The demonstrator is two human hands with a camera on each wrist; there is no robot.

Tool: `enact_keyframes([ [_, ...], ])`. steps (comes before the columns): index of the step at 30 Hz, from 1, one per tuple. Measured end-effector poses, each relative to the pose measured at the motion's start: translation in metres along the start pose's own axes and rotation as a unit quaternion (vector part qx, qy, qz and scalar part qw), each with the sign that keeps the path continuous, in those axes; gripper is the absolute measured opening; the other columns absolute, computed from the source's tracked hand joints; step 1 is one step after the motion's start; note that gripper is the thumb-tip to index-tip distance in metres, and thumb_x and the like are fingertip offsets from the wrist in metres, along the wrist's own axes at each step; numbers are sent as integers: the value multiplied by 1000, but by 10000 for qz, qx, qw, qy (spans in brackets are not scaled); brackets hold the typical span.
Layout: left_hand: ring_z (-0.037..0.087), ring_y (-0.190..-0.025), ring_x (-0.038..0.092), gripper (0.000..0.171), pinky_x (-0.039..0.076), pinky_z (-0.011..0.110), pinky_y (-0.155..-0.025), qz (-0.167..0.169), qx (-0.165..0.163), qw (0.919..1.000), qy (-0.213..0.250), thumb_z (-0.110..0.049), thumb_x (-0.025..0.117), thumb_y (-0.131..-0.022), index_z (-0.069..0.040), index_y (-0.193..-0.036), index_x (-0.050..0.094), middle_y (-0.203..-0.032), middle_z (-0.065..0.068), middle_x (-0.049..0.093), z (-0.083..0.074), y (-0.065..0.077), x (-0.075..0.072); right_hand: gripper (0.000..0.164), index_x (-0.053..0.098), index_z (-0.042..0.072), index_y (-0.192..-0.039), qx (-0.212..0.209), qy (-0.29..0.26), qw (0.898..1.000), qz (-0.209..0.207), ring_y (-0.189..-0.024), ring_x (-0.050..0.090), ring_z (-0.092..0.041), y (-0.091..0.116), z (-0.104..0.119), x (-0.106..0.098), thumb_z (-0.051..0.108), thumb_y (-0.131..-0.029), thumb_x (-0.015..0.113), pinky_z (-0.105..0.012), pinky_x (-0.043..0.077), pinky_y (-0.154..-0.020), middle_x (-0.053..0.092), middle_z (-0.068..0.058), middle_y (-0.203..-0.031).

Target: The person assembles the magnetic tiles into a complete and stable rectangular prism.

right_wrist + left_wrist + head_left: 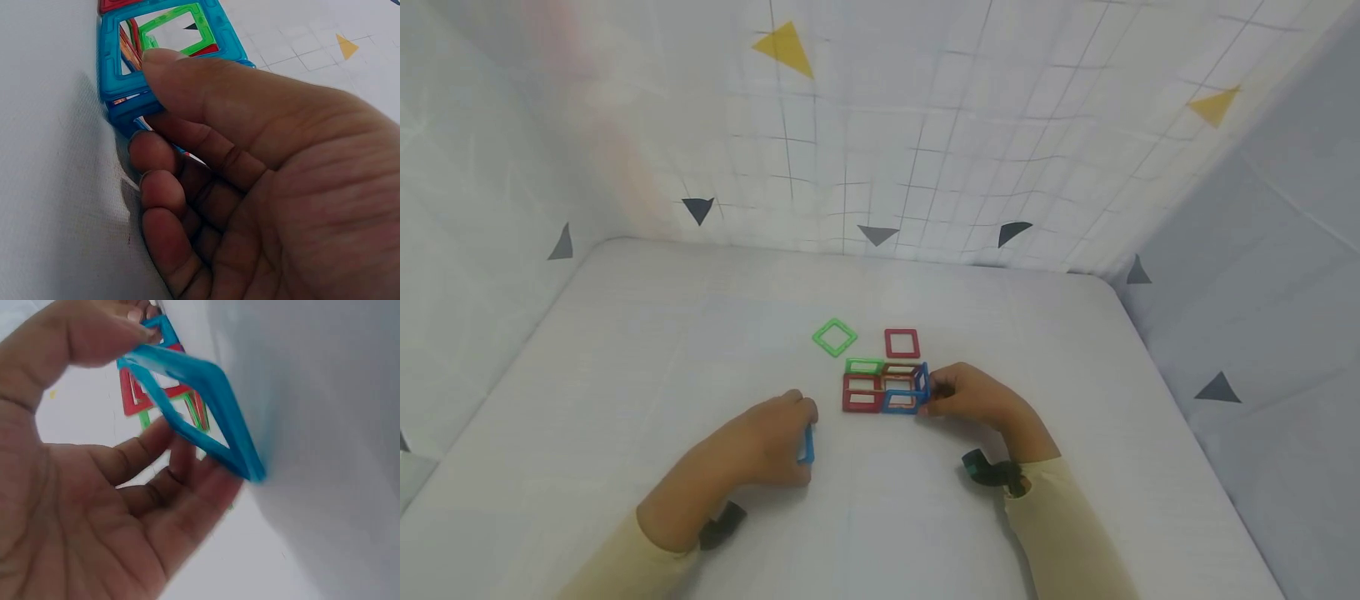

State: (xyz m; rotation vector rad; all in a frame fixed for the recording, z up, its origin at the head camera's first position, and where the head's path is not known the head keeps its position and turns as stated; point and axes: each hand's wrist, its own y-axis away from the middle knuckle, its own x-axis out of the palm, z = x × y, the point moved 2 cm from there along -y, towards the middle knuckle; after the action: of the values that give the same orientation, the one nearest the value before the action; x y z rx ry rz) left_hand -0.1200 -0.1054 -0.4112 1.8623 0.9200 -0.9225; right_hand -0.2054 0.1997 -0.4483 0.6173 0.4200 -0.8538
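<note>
My left hand point(771, 437) pinches a blue square magnetic tile point(236, 422) with an open middle, thumb on one edge and fingertips on the opposite one. It is held tilted, left of a small structure of joined square tiles. That structure has red tiles point(862, 408) on its left, a green tile point(865, 361) at the back left and blue tiles point(122, 87) on its front and right. My right hand point(973, 396) is at the structure's right end, its thumb and index finger pinching the blue tile point(925, 379) there. The other right fingers are curled below.
Behind the structure, a loose green square tile point(835, 337) and a loose red square tile point(902, 343) lie flat on the white table point(700, 333). White sheeting with grid lines and triangle marks point(877, 235) surrounds the back and sides.
</note>
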Motion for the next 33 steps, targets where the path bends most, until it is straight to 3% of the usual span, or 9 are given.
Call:
enact_keyframes([
  [9,17,-102,53,64,57,40,-88,-317,-192,9968,706,-31,83,-73,-18,-130,55,-120,-3,56,9,-3,-8,17,75,18,-96,-25,2,10000,-6,-82,56,-20,0,-2,-1,23,-81,82,-34,48,-73,68,1,-86],
  [16,19,-104,54,65,57,42,-89,-633,-170,9932,966,-28,82,-75,-18,-132,54,-123,-2,56,13,-7,-8,16,75,18,-94,-62,19,10000,-12,-81,56,-20,0,-2,-1,24,-81,83,-34,48,-73,67,1,-85],
  [33,18,-109,55,65,54,42,-97,-994,26,9897,1032,-22,79,-78,-14,-137,52,-128,0,56,15,-19,-10,16,75,18,-94,9,-24,10000,-34,-82,56,-20,0,-1,0,24,-81,83,-34,48,-74,67,0,-85],
])
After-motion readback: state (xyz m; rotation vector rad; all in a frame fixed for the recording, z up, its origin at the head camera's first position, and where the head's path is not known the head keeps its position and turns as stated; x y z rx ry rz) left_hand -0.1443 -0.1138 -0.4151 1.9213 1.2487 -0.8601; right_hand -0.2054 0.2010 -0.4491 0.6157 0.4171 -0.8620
